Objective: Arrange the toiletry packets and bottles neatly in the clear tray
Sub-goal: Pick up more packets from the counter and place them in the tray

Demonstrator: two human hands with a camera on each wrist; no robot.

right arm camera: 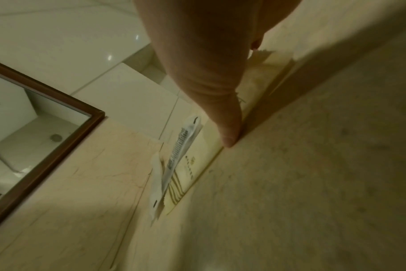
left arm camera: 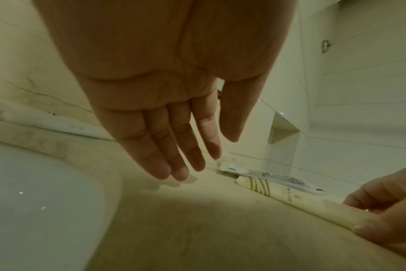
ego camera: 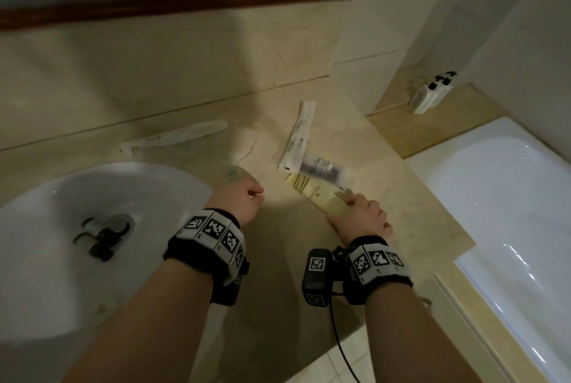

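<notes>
Cream packet is lying flat on the counter w/ bare marble toward the sink, 2 white packets overlapping its far end. R hand is pinching the packet's near end, thumb on its edge; L hand is hovering just left, fingers straight, holding nothing.

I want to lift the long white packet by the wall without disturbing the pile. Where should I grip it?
Probably the long white packet's far end, from the wall side: that end lies free on the counter, while its near end meets the clear packet.
</notes>
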